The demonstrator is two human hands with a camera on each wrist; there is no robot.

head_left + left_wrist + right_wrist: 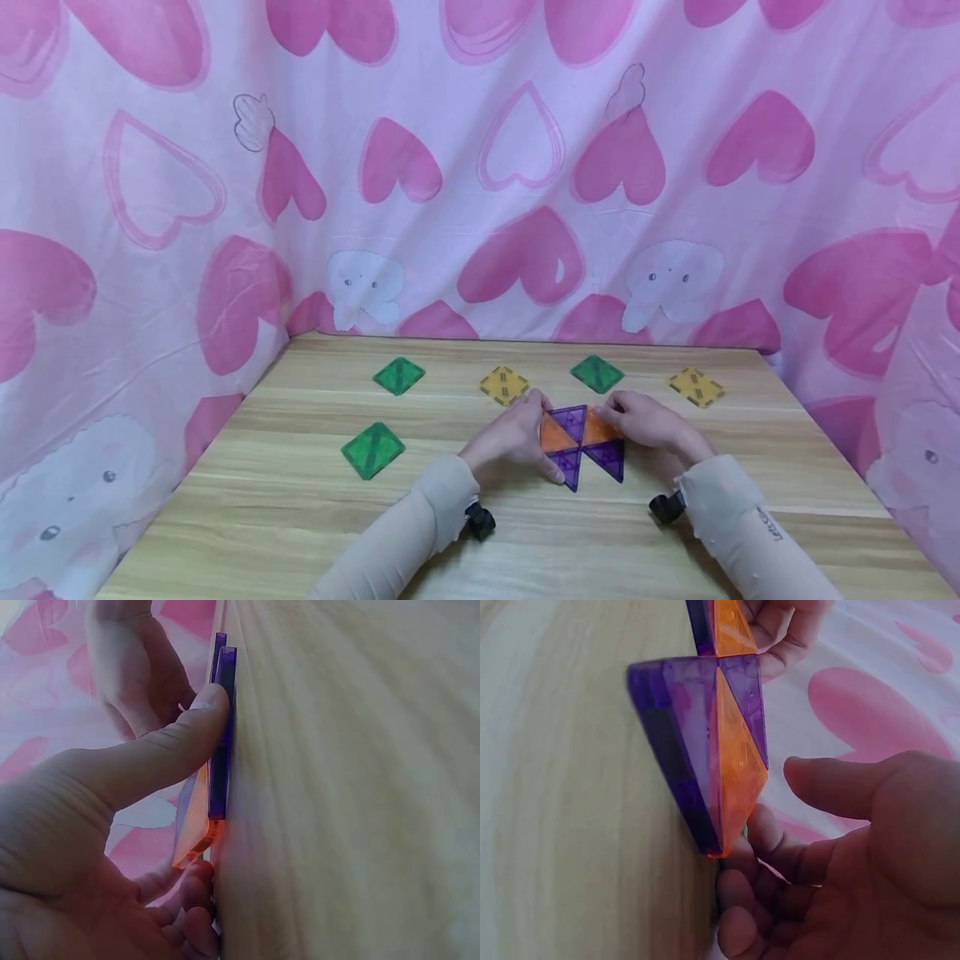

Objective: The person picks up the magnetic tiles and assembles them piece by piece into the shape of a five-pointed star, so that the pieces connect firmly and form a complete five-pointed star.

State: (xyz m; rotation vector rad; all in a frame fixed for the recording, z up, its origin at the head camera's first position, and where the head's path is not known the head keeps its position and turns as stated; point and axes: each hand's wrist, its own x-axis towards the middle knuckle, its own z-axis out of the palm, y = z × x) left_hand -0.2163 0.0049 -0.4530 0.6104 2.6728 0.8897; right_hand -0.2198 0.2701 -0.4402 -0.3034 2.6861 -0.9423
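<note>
Translucent triangular magnetic tiles lie point to point in a fan on the wooden table, with a gap at the near side. Purple ones include a far tile [570,421], a near-left tile [567,467] and a near-right tile [609,457]; an orange tile [555,435] sits on the left, another orange tile [597,428] on the right. My left hand [513,433] grips the left side, thumb on the near-left purple tile's edge, fingers round beside the orange one. At the right orange tile's outer edge, my right hand [648,421] touches with loosely bent fingers, its thumb [832,784] apart from the tiles.
Behind the hands lie a green square tile [399,376], a yellow tile [504,385], a second green tile [597,374] and another yellow tile [697,387]. One more green tile [372,450] is left of the left hand. A pink heart-patterned curtain [517,167] surrounds the table [262,517].
</note>
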